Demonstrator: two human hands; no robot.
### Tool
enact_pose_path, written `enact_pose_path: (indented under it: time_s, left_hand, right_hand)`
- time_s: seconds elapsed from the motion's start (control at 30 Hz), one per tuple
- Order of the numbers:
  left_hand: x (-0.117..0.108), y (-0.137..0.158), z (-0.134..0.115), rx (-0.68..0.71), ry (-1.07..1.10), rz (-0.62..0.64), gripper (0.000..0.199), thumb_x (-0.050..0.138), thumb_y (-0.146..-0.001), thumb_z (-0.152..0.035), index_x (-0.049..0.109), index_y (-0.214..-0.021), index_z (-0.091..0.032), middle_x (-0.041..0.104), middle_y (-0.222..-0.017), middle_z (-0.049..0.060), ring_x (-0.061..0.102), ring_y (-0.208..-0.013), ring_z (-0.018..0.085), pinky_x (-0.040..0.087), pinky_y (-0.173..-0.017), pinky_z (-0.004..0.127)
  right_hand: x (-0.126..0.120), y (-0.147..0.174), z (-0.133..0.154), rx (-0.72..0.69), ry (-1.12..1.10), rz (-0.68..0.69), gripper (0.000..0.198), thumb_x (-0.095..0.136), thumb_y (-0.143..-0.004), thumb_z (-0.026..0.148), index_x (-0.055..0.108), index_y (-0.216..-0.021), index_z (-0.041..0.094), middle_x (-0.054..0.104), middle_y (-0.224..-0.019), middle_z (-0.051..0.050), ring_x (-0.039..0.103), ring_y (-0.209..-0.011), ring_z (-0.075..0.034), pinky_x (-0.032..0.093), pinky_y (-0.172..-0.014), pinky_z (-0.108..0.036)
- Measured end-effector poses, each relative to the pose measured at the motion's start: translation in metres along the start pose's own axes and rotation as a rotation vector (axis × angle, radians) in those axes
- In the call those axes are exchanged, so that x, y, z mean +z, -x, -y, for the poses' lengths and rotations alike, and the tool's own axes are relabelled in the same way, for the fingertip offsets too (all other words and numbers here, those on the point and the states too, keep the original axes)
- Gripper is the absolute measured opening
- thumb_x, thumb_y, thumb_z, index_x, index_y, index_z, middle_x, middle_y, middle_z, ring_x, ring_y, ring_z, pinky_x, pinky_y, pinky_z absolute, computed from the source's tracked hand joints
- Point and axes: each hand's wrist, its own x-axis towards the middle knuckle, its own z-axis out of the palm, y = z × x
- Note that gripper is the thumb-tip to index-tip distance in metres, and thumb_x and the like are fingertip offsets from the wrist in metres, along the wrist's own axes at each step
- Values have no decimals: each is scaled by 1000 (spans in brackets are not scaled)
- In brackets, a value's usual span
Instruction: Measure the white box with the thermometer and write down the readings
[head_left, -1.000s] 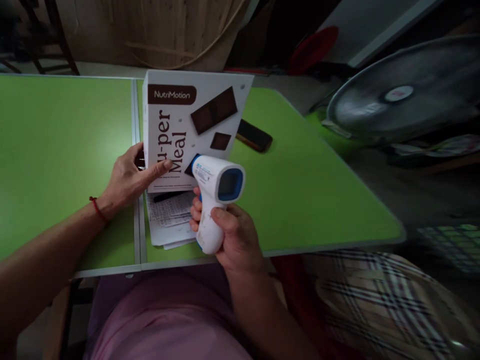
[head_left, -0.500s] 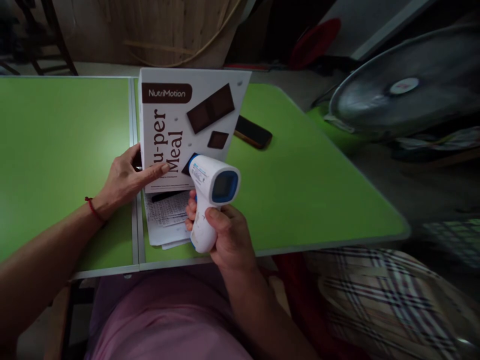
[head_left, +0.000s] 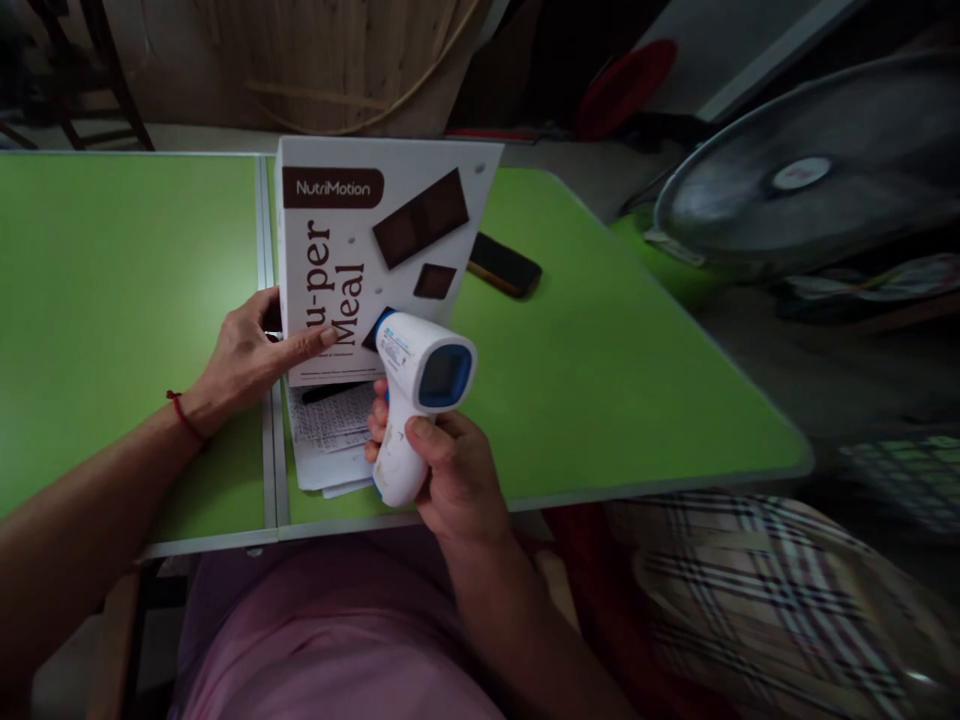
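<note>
While the left hand (head_left: 246, 352) pinches a box (head_left: 384, 255), the right hand (head_left: 459, 470) clasps a thermometer (head_left: 414, 385).

- The white cardboard box (head_left: 390, 250) with brown lettering has shifted slightly left, its upper left corner now nearer the pale strip (head_left: 274, 480) dividing the green tabletop (head_left: 630, 390).
- The left grip (head_left: 251, 345) has edged left with it.
- The right grip (head_left: 459, 465) has brought the white-and-blue pistol-shaped thermometer (head_left: 409, 390) a little left, farther from the tabletop's near right corner.
- Its handle now covers slightly more of the white papers (head_left: 322, 470) by the near edge.
</note>
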Motion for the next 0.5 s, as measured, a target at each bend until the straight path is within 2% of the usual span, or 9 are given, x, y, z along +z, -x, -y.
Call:
enact_pose_path:
  time_s: [0.2, 0.37, 0.5]
  left_hand:
    - [1, 0, 2, -10, 35, -17, 49, 85, -74, -55, 69, -103, -18, 74, -111, 11, 72, -98, 30, 63, -80, 46]
    - [0, 2, 2, -3, 58, -35, 52, 86, -73, -55, 69, -105, -17, 75, -111, 11, 72, -99, 30, 63, -83, 45]
    - [1, 3, 0, 55, 92, -63, 50, 85, -74, -54, 67, -103, -18, 74, -112, 10, 72, -102, 30, 63, -87, 45]
  right_hand:
    - [1, 2, 0, -25, 21, 18, 35, 80, -66, 51, 66, -74, 21, 60, -71, 0, 54, -61, -12, 51, -54, -27]
    - [0, 5, -1, -39, 55, 25, 36, 80, -66, 52, 66, -77, 21, 62, -71, -1, 56, -61, -13, 50, -52, -28]
    - [-10, 6, 9, -97, 159, 95, 32, 78, -72, 50, 71, -83, 22, 64, -71, -1, 57, -62, -14, 50, -53, -29]
